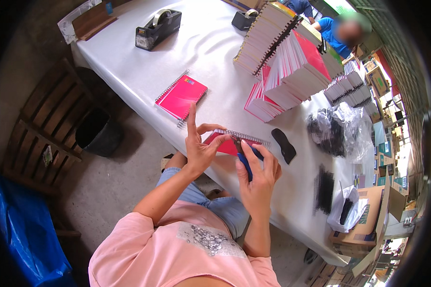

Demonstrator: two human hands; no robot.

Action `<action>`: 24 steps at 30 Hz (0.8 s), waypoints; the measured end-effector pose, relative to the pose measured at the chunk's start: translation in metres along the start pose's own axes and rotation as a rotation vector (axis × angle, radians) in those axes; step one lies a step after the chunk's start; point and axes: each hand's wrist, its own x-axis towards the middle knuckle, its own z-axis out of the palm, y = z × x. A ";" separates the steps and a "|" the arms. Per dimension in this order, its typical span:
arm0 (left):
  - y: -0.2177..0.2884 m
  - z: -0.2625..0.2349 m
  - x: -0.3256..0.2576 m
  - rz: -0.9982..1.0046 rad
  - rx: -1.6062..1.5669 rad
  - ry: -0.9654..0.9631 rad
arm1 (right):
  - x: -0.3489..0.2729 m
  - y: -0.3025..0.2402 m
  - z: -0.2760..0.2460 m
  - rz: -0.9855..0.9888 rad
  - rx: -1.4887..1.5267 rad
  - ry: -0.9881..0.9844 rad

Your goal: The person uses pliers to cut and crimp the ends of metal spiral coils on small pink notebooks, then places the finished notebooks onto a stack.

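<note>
A pink-red spiral notebook (pixel 226 147) lies near the table edge in front of me, its wire coil along the far side. My left hand (pixel 199 148) grips its left part, thumb near the coil and index finger stretched upward. Blue-handled pliers (pixel 245 164) sit in my closed right hand (pixel 259 178), their dark jaws at the coil beside my left thumb. Whether the jaws bite the wire is too small to tell. Another pink-red spiral notebook (pixel 182 97) rests farther left, its coil ends sticking out past the cover.
A dark curved object (pixel 283 146) lies right of the notebook. Beyond are stacked pink-covered books (pixel 292 71), a tape dispenser (pixel 159 29), bagged black coils (pixel 328 131), loose black coils (pixel 324 190) and a cardboard box (pixel 368 210). A person in blue (pixel 337 36) is across the table.
</note>
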 end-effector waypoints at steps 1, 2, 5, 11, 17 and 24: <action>0.004 -0.001 0.000 -0.019 -0.051 -0.013 | 0.002 -0.002 0.000 -0.025 -0.030 0.001; 0.008 -0.001 0.000 -0.042 -0.102 -0.027 | 0.004 -0.004 -0.001 -0.025 -0.031 0.000; 0.020 0.003 0.003 -0.230 -0.296 0.011 | 0.006 -0.008 -0.002 -0.032 -0.061 -0.029; 0.019 0.003 0.000 -0.089 -0.227 0.000 | 0.008 -0.013 -0.003 -0.043 -0.071 -0.036; 0.008 0.001 -0.002 0.176 -0.080 -0.055 | 0.003 -0.006 -0.004 0.078 0.246 -0.218; 0.001 0.000 0.002 0.366 -0.058 -0.061 | -0.005 0.006 0.007 0.406 0.935 -0.404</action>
